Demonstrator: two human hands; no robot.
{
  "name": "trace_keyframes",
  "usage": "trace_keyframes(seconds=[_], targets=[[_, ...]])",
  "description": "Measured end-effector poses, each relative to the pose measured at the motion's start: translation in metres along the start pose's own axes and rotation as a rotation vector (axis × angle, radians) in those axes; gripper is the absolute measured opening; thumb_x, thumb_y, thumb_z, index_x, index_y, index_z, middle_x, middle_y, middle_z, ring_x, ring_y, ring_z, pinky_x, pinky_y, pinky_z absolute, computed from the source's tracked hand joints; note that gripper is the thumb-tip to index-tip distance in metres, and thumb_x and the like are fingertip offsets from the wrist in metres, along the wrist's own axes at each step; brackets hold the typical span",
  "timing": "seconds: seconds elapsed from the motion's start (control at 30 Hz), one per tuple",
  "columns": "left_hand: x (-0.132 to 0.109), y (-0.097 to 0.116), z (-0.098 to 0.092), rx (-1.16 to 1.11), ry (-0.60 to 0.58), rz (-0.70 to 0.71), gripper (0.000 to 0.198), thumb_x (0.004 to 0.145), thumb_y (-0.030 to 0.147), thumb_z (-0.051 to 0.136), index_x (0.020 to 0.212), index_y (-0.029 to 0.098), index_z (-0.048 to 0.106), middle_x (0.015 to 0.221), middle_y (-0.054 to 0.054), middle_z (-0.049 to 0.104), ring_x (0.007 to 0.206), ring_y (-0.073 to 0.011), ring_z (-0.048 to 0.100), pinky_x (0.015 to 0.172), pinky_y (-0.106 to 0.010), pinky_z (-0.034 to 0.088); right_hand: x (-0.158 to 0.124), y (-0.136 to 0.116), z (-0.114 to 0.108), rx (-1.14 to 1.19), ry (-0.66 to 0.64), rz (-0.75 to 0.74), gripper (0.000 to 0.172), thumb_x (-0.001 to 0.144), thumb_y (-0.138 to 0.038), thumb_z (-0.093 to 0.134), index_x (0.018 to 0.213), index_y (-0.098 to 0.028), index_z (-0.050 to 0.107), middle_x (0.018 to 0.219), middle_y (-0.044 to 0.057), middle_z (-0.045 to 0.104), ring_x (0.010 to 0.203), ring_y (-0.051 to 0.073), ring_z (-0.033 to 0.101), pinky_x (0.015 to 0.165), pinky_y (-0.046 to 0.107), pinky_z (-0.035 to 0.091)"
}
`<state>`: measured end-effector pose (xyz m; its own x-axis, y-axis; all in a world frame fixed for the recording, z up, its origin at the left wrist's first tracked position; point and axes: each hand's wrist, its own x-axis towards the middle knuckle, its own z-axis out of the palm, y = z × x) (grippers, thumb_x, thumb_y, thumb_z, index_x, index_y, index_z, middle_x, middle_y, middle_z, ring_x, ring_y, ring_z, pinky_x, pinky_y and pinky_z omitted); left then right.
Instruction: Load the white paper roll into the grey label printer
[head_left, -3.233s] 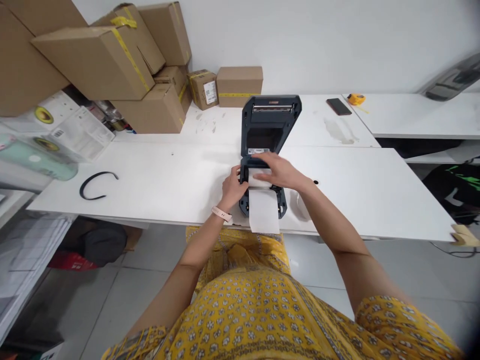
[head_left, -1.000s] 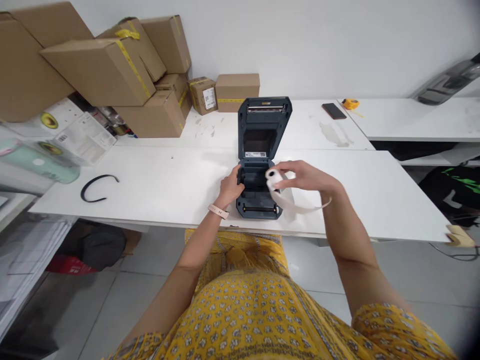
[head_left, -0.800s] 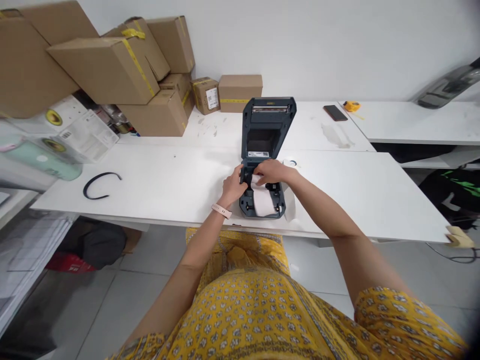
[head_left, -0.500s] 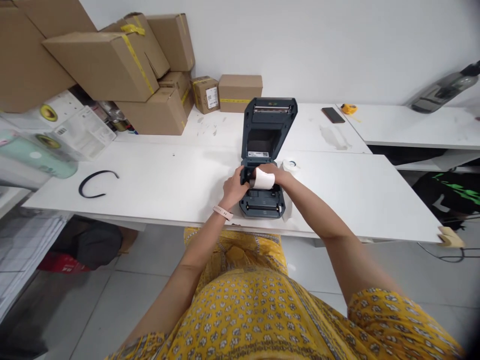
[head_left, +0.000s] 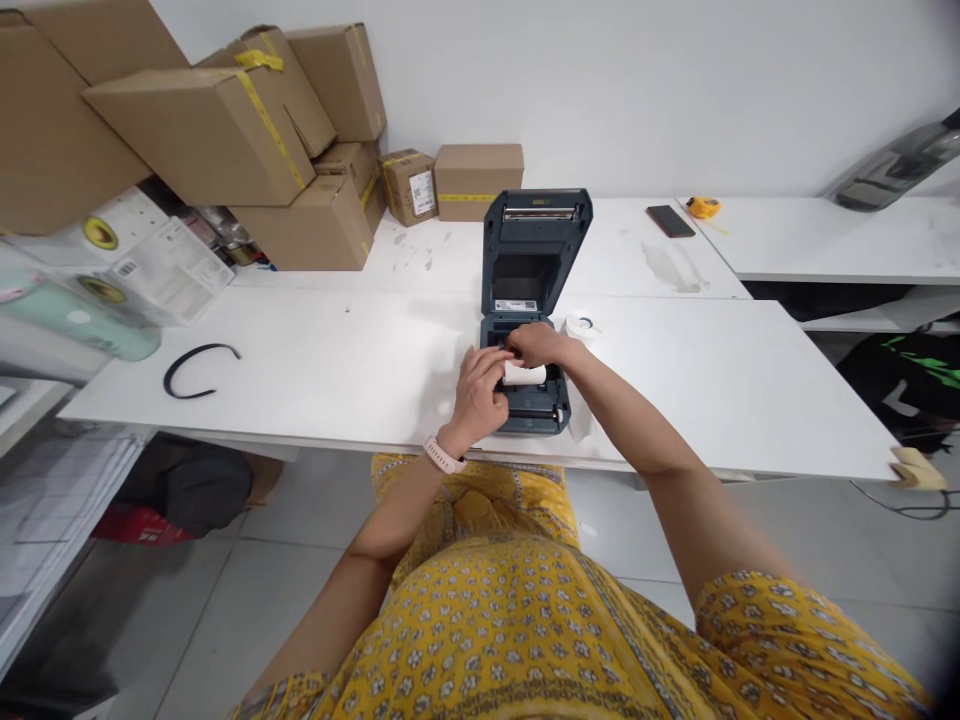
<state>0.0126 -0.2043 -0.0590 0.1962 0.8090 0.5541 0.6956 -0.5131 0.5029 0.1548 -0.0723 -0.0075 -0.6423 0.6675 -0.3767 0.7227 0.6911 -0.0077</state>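
Observation:
A dark grey label printer (head_left: 529,415) stands on the white table with its lid (head_left: 536,235) tipped up and back. In its bay lies a white paper roll (head_left: 526,375), partly covered by my hands. My left hand (head_left: 480,392) rests over the printer's left side, its fingers stretched toward the roll's left end and close to the other hand. Just behind the roll, my right hand (head_left: 534,344) is curled down against it, with the fingertips mostly hidden. Beside the printer's right side lies a small white roll or ring of backing (head_left: 581,328).
Cardboard boxes (head_left: 330,220) are stacked at the back left. A black headband (head_left: 196,370) lies on the table's left part, near a mint-green bottle (head_left: 97,320). At the back right are a phone (head_left: 670,221), a yellow tape measure (head_left: 703,207) and a dark clear bottle (head_left: 896,170).
The paper roll sits lower in the printer bay. My left hand has shifted from the printer's side wall to over it, fingers reaching right. My right hand has moved slightly behind the roll.

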Motion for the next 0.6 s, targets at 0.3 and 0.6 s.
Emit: trace_keyframes(seconds=[0.3, 0.6], targets=[[-0.022, 0.015, 0.017, -0.075, 0.052, 0.066, 0.012, 0.095, 0.027, 0.069, 0.087, 0.024, 0.078, 0.089, -0.002, 0.082, 0.09, -0.0199, 0.075, 0.126, -0.062, 0.034, -0.005, 0.003, -0.01, 0.028, -0.074, -0.072, 0.039, 0.081, -0.038, 0.076, 0.116, -0.022, 0.081, 0.114, 0.009, 0.082, 0.107, 0.027, 0.075, 0.075, 0.028, 0.044], [-0.045, 0.019, 0.024, -0.05, 0.077, 0.18, 0.015, 0.097, 0.024, 0.066, 0.098, 0.024, 0.081, 0.099, -0.005, 0.084, 0.101, -0.0202, 0.079, 0.106, -0.048, 0.059, -0.025, 0.005, -0.022, 0.109, -0.066, -0.128, 0.026, 0.084, -0.035, 0.074, 0.104, -0.02, 0.082, 0.104, 0.009, 0.083, 0.097, 0.026, 0.075, 0.078, 0.029, 0.047]])
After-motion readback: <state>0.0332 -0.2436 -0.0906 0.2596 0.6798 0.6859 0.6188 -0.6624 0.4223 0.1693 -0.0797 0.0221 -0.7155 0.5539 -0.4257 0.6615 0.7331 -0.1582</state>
